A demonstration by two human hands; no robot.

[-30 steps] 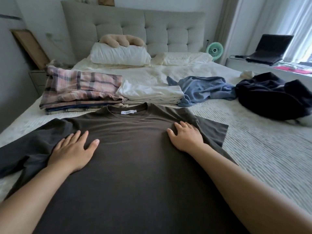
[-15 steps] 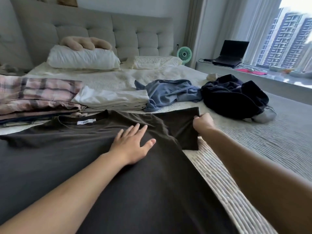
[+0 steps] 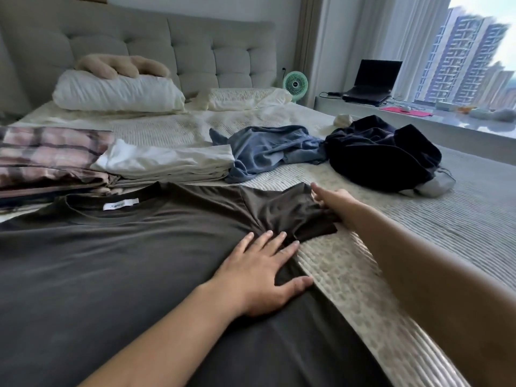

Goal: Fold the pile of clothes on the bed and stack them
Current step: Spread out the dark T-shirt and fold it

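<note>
Dark brown t-shirt (image 3: 117, 261) | right hand (image 3: 332, 203) now pinching sleeve (image 3: 282, 210), dragging it inward | left hand (image 3: 262, 272) flat, fingers spread, pinning fold line | first fold starting

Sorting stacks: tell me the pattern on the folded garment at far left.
Pink-and-dark plaid on the folded garment, clearest in the head view.

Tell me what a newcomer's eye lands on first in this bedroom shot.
First, the dark brown T-shirt spread flat across the near part of the bed, with the left hand pressed flat near its armpit and the right hand at the sleeve. Behind it on the left lie folded stacks, a plaid stack and a white one; a crumpled blue garment and a black heap lie further right.
</note>
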